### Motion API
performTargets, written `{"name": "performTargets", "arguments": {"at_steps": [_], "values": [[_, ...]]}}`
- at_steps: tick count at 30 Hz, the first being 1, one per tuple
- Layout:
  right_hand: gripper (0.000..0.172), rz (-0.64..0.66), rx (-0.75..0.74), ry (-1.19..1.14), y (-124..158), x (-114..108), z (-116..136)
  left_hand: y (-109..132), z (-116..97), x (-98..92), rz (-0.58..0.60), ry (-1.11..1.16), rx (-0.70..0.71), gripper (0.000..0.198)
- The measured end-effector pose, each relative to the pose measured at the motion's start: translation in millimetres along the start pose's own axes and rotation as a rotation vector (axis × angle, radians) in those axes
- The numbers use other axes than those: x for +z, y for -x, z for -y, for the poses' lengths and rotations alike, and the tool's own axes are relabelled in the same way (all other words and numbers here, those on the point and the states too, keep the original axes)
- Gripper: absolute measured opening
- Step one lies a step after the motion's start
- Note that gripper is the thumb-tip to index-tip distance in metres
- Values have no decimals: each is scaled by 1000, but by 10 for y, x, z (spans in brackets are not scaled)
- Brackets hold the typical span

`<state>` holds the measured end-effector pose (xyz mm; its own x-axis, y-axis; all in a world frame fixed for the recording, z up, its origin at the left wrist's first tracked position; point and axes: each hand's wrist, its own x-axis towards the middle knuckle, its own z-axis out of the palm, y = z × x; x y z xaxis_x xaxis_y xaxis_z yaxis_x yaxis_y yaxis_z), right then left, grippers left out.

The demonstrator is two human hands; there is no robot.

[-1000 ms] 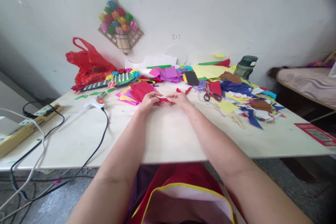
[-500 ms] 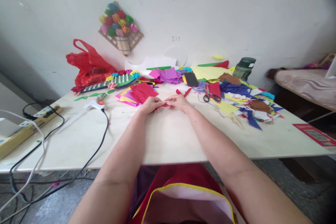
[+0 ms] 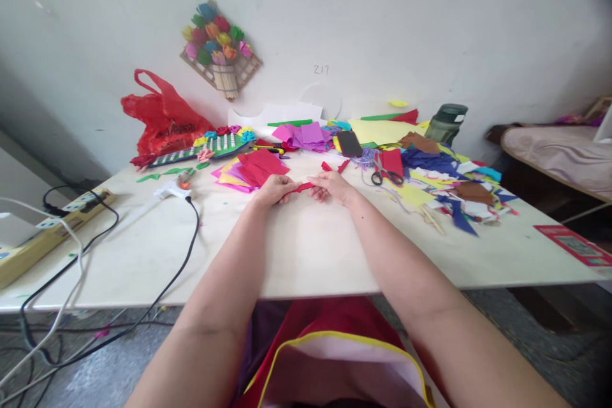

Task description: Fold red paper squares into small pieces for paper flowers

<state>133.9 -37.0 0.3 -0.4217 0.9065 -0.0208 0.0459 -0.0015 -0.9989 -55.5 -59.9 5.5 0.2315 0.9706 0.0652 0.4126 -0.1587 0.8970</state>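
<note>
Between my hands stretches a narrow strip of red crepe paper (image 3: 302, 187), held just above the white table (image 3: 315, 248). My left hand (image 3: 275, 190) pinches its left end, and my right hand (image 3: 332, 186) pinches the right end with fingers closed. Behind my left hand lies a stack of red, yellow and pink paper sheets (image 3: 261, 169). Another red paper piece (image 3: 335, 167), folded into a V, rests just beyond my right hand. Scissors with black handles (image 3: 386, 175) lie farther right, partly on red paper.
At left are a glue gun (image 3: 174, 188) with a black cord and a power strip (image 3: 52, 236). Toward the back stand a red plastic bag (image 3: 165, 115) and a green bottle (image 3: 447, 124). A phone (image 3: 350, 144) lies near heaped coloured paper scraps (image 3: 459, 188) on the right.
My right hand has shifted slightly right, away from the left. More of the red strip now shows between my fingers.
</note>
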Motion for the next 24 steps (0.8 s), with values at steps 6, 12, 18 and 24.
{"name": "performTargets", "arguments": {"at_steps": [6, 12, 18, 24], "values": [[24, -64, -5, 71, 6, 33, 0, -24, 32, 0, 80, 4, 34, 38], [20, -132, -23, 98, -21, 71, 2, -44, 44, 14, 91, -40, 69, 40], [20, -107, -1, -21, -8, 71, 15, -50, 55, 13, 46, -96, 122, 40], [30, 95, 82, -121, 18, 58, 13, -38, 29, 45, 79, -58, 126, 39]]}}
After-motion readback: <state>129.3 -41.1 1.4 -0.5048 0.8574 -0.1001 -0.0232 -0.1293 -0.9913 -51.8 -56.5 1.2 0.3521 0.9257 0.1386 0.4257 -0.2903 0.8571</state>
